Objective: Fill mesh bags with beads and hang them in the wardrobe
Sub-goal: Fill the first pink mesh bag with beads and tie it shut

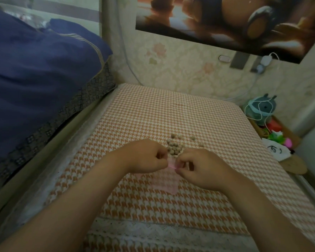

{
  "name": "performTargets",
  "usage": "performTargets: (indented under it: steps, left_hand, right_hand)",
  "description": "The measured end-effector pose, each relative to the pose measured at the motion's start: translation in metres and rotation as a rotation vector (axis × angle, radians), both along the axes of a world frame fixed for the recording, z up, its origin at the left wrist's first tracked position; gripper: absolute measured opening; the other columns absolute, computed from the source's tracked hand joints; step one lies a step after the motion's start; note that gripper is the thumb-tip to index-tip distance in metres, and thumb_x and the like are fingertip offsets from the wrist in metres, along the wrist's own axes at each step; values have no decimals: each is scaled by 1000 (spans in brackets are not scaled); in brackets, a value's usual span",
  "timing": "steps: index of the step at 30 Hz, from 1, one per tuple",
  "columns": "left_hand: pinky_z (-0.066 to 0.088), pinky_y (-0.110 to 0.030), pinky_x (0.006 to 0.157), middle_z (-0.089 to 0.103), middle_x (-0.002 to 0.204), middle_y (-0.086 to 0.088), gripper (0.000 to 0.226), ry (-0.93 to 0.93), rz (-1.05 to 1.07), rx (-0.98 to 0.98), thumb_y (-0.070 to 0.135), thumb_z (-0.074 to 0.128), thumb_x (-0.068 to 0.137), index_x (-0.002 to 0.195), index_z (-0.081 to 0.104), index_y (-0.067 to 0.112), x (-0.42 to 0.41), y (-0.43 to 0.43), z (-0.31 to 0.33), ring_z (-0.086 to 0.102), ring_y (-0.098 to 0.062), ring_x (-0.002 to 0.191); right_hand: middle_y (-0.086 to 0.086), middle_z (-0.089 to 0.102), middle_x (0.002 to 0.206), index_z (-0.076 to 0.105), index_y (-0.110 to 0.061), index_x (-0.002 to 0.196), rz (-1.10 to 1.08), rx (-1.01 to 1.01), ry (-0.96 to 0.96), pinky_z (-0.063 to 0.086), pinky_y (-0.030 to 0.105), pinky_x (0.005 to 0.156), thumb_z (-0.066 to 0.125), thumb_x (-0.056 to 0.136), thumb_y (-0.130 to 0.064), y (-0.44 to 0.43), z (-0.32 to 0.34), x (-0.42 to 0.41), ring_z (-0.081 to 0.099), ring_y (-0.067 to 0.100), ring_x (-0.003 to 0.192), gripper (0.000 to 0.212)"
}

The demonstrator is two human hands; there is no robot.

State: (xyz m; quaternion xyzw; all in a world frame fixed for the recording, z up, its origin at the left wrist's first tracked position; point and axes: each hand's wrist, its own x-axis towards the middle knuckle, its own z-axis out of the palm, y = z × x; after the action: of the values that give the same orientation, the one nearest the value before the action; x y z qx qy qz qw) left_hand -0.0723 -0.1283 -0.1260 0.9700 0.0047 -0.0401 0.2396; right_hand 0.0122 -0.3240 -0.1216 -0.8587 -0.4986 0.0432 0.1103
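Note:
A pale pink see-through mesh bag lies flat on the orange-and-white houndstooth cloth of the table. My left hand pinches the left side of the bag's top edge. My right hand pinches the right side of the same edge, fingers curled. Just beyond the bag's mouth, between my hands, is a heap of small beige beads. A few loose beads lie farther back to the right.
A bed with a blue quilt runs along the left. At the right, below the table edge, a shelf holds a round teal gadget wound with white cable, colourful toys and a white cloth. The wallpapered wall carries a poster.

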Motion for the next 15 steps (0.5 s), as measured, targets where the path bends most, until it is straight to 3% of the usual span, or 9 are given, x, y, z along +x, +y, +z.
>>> performTargets:
  steps: [6, 11, 13, 15]
  left_hand:
    - [55, -41, 67, 66, 77, 5, 32, -78, -32, 78, 52, 46, 80, 75, 64, 25, 8, -17, -6, 61, -12, 69]
    - [45, -37, 53, 58, 55, -4, 52, -47, 29, 79, 51, 45, 95, 64, 63, 13, 8, -18, -4, 50, -19, 49]
    - [40, -36, 52, 53, 52, -5, 54, -21, 38, 85, 48, 45, 96, 64, 62, 8, 8, -22, -4, 46, -19, 48]
    - [45, -37, 54, 60, 58, -7, 53, -15, 70, 106, 48, 46, 96, 69, 67, 9, 9, -25, -7, 55, -21, 54]
  right_hand:
    - [-20, 50, 90, 63, -31, 99, -18, -50, -28, 39, 24, 69, 61, 92, -40, -16, -5, -4, 45, -5, 71, 11]
    - [-14, 55, 109, 66, -35, 106, 2, -78, -77, 44, 28, 75, 57, 95, -40, -16, -10, -3, 53, 7, 90, 15]
    - [-14, 55, 111, 67, -34, 106, 26, -117, -85, 44, 28, 76, 56, 96, -38, -13, -15, -5, 57, 10, 96, 15]
    - [-16, 55, 114, 67, -36, 111, 39, -100, -37, 47, 28, 80, 59, 94, -36, -12, -21, -5, 58, 9, 98, 19]
